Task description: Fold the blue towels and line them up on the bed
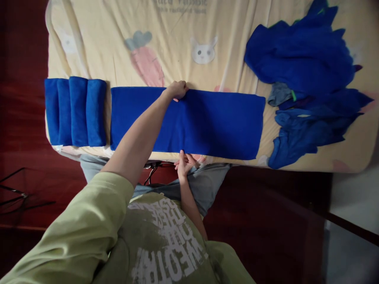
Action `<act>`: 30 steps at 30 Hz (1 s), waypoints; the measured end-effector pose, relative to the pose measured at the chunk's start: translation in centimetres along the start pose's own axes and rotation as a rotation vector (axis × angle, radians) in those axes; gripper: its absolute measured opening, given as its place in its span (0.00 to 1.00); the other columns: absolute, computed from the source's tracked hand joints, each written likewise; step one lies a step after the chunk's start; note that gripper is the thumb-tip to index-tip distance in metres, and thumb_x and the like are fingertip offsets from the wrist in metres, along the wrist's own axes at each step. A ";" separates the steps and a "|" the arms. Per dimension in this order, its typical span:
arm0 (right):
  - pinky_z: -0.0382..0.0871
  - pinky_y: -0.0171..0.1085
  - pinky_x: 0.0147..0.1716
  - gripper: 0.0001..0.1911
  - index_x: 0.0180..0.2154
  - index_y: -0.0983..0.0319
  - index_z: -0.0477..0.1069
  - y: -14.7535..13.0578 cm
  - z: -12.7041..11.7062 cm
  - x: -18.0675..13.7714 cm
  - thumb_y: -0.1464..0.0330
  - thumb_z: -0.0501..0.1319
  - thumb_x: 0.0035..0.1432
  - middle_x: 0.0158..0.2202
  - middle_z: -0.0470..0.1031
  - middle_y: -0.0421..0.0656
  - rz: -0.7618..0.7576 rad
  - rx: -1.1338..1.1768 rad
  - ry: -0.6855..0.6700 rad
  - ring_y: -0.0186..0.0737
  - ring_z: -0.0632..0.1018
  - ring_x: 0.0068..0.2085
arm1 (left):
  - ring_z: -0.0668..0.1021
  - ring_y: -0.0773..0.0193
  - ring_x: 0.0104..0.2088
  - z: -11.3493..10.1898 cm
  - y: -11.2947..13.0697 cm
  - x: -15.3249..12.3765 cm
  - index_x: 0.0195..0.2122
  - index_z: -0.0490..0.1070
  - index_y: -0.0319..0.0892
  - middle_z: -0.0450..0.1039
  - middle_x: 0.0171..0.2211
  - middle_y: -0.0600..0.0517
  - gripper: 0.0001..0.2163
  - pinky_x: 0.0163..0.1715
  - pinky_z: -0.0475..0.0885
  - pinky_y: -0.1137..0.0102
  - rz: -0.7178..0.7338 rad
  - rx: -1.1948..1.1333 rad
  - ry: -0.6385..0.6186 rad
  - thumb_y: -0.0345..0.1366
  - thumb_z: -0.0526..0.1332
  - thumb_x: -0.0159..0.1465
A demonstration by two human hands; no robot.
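Cartoon-print cream bedsheet (183, 35) on bed; dark red wooden floor (20, 130).

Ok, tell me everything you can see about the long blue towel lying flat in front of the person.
The blue towel is a long band of deep blue, soft-looking cloth, apparently folded lengthwise, lying flat across the near edge of the cartoon-print bed sheet. Its surface is smooth and its corners square. The left hand grips the middle of its far edge; the right hand pinches the middle of its near edge. Four folded blue towels lie just left of it, not touching.
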State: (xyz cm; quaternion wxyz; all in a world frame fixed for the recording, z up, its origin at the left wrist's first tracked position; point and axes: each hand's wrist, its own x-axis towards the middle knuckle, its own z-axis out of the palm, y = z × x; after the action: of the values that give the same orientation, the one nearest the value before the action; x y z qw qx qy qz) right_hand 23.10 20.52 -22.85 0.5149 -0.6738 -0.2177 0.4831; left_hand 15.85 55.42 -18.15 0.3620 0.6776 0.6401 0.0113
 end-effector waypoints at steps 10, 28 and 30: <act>0.59 0.32 0.12 0.25 0.23 0.59 0.64 -0.7 0.1 -1.0 0.48 0.63 0.61 0.17 0.72 0.38 -0.033 0.000 0.062 0.30 0.67 0.12 | 0.75 0.58 0.50 -1.1 1.2 0.4 0.53 0.75 0.39 0.77 0.45 0.48 0.14 0.52 0.69 0.63 0.049 0.165 0.120 0.41 0.57 0.74; 0.69 0.36 0.31 0.21 0.27 0.61 0.70 -1.4 -0.6 -1.7 0.52 0.61 0.64 0.22 0.70 0.39 -0.238 -0.189 0.221 0.33 0.71 0.23 | 0.76 0.50 0.52 -3.0 2.3 -1.2 0.43 0.76 0.42 0.76 0.40 0.47 0.07 0.49 0.70 0.62 0.137 -0.079 0.192 0.36 0.62 0.66; 0.70 0.37 0.31 0.21 0.28 0.61 0.70 -1.5 -0.7 -1.8 0.52 0.61 0.64 0.24 0.71 0.40 -0.258 -0.180 0.219 0.34 0.71 0.24 | 0.76 0.53 0.51 -3.6 2.9 -2.0 0.43 0.76 0.42 0.77 0.40 0.47 0.06 0.49 0.70 0.63 0.126 -0.102 0.206 0.35 0.63 0.67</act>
State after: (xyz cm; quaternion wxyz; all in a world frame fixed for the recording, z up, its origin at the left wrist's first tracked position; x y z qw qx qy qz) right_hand 23.20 19.31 -20.71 0.5308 -0.7323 -0.2874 0.3153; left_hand 16.22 55.63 -13.11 0.3268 0.6924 0.6287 0.1361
